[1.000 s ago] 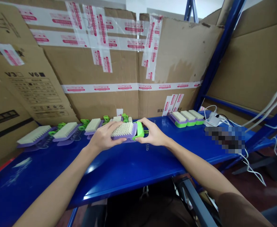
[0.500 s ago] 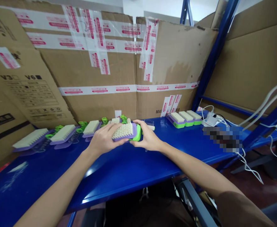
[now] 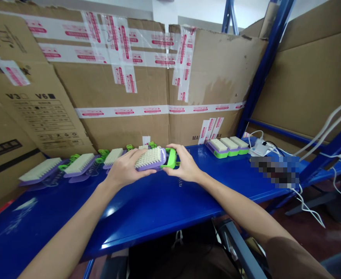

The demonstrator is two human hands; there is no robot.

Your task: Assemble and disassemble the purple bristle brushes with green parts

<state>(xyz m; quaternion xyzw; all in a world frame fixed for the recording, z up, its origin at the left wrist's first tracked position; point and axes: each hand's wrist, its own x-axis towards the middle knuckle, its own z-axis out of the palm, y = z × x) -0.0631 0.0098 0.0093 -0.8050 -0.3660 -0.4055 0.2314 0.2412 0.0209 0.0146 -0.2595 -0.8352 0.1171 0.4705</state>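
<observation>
My left hand (image 3: 126,167) is closed around a purple brush (image 3: 149,159), its cream bristles facing up toward me. In my right hand (image 3: 185,164) is a bright green plastic part (image 3: 170,159), pinched between thumb and fingers at the brush's right end. A narrow gap shows between the top of the brush and the green part; whether they touch lower down I cannot tell. Below my right hand a small spring (image 3: 180,182) lies on the blue table (image 3: 147,209).
Along the back left stand purple brushes (image 3: 80,163) with green parts (image 3: 102,155) and springs among them. Several green-based brushes (image 3: 229,146) sit together at the back right, near a white plug adapter (image 3: 259,147) with cables. Cardboard (image 3: 123,85) walls the back.
The green part has moved right, away from the brush end, opening a gap. The brush has shifted slightly left in my left hand. The spring shows more clearly.
</observation>
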